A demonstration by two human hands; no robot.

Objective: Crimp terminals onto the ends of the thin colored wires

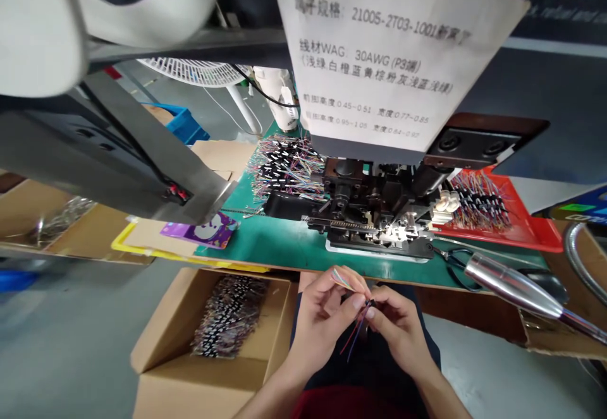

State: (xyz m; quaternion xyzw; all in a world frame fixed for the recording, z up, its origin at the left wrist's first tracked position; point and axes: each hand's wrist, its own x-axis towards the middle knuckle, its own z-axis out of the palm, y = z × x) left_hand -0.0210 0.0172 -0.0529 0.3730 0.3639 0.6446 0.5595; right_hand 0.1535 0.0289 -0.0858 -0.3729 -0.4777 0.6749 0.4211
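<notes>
Both hands are held together over my lap, just below the front edge of the green bench top [279, 242]. My left hand [327, 315] pinches a small bundle of thin coloured wires [342, 280], whose light-coloured ends stick up past the fingers. My right hand [396, 324] is closed on the same wire bundle at a short black part, with red and blue strands hanging down between the hands. Straight ahead of the hands stands a terminal crimping machine [379, 217], its working area brightly lit.
Many wire bundles [284, 166] lie left of the machine; more sit in a red tray [526, 223] at right. A cardboard box [165, 337] with bundles stands low left. Scissors [458, 264] and a metal gooseneck lamp [512, 283] are at the right edge. A paper label [379, 59] hangs above.
</notes>
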